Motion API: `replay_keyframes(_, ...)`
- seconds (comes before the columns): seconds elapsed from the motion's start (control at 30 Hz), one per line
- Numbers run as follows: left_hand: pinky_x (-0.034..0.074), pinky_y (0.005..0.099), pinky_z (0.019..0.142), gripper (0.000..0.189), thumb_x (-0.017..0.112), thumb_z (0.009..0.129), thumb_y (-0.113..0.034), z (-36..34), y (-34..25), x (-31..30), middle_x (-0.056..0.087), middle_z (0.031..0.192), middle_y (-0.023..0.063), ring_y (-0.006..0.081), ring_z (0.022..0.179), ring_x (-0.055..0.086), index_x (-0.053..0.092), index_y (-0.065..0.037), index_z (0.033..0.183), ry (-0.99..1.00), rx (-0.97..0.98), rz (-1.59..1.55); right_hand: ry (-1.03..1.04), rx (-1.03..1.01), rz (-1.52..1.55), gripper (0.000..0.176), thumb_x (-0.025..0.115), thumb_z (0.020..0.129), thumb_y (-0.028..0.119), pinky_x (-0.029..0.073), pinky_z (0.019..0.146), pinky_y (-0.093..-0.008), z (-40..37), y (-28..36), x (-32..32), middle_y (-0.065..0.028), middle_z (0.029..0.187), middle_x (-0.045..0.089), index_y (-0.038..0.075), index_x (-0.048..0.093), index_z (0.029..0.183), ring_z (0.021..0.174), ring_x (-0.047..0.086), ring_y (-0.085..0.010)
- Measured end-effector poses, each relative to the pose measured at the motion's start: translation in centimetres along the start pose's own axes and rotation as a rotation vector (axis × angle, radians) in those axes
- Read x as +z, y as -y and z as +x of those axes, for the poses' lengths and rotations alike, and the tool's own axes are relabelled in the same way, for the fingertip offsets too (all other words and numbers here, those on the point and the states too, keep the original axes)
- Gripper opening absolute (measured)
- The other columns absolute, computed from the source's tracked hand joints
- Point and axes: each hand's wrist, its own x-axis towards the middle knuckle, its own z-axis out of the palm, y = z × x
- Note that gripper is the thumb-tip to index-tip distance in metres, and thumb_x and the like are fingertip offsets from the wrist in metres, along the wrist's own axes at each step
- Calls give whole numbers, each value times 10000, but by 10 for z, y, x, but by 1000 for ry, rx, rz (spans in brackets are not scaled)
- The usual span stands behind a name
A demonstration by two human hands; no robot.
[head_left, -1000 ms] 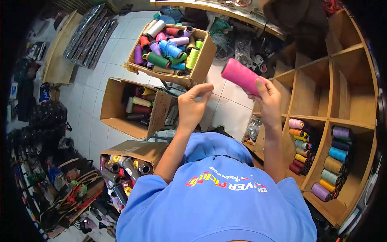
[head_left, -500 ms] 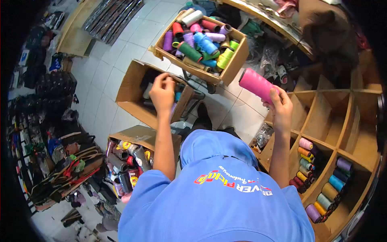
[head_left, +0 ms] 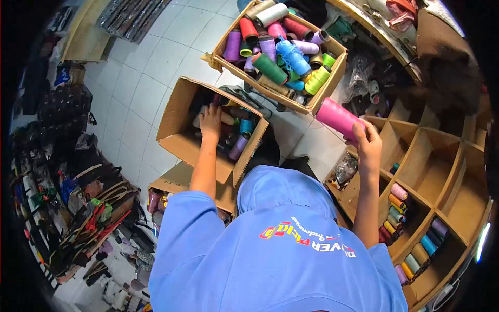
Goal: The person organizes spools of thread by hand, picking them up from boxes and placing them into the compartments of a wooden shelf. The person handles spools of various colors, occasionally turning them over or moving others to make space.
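My right hand (head_left: 368, 141) is closed around one end of a large pink thread spool (head_left: 337, 118), held up in the air to the right of the boxes. My left hand (head_left: 209, 122) reaches down into an open cardboard box (head_left: 176, 136), its fingers stretched over the spools there. Cream thread spools (head_left: 227, 119) lie right beside those fingers, and whether they touch is hard to see. Also in this box are a blue spool (head_left: 246, 127) and a lilac spool (head_left: 238, 147). Its far interior is dark.
Beyond stands a second cardboard box (head_left: 332, 73) heaped with coloured spools. To the right, a wooden compartment shelf (head_left: 423, 156) holds rows of spools (head_left: 400, 191). Another carton (head_left: 174, 179) sits near my left arm. Piled straps and materials (head_left: 88, 203) lie at left.
My left hand has gone from above the near box down among its spools. My right hand still grips the pink spool, slightly lower in view. The view has shifted, too.
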Motion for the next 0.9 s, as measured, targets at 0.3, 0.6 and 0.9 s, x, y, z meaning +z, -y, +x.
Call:
replay_keyframes(0.3,492,424,768,129,632,765,-121,-8,42,-41,671,867,143,299,884,648,682,-83,879,185,-26,-158,-14,2,-3,372,663,867,266,501,633,-253,0,-2,1,-77,863,634,-34,583,1071,721,615,-123)
replay_keyframes(0.6,468,317,873,492,687,728,-58,-52,40,-246,625,1074,107,179,973,598,543,59,1185,257,-1,-1595,-195,-111,10,549,754,787,198,490,666,-233,-33,-10,-78,-87,953,620,12,471,1219,806,597,-121)
replay_keyframes(0.9,452,329,909,578,771,706,-144,-58,-303,-322,623,1110,112,190,1028,598,531,64,1189,985,956,-1672,-695,-311,-263,591,806,689,221,478,817,-296,-187,-19,-222,-118,1057,618,27,510,1162,954,604,-164)
